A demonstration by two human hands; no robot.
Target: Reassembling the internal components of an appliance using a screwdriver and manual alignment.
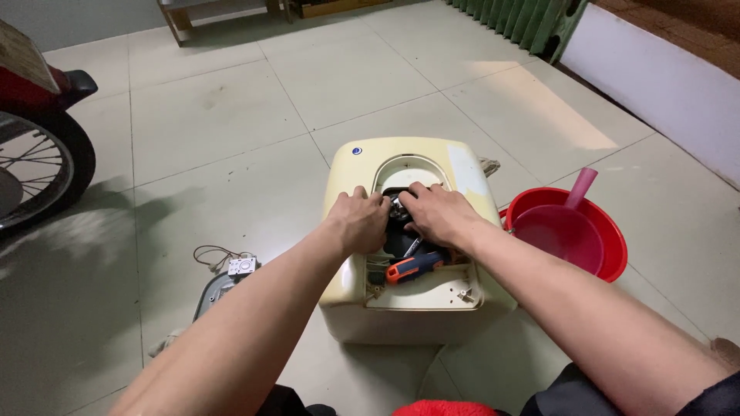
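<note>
A cream-coloured box-shaped appliance (362,296), like a small water heater, lies on the tiled floor with its cover off. My left hand (358,222) and my right hand (436,215) meet over its open cavity, fingers curled on a dark round fitting with metal parts (398,206). An orange and dark-blue handled screwdriver (412,266) rests inside the opening, just below my right hand. What the fingertips grip is partly hidden.
A red plastic basin (609,231) with a pink scoop (580,189) stands right of the appliance. A grey cover piece with a small white part and wires (231,270) lies to the left. A motorbike wheel (42,166) is at far left; a white wall at right.
</note>
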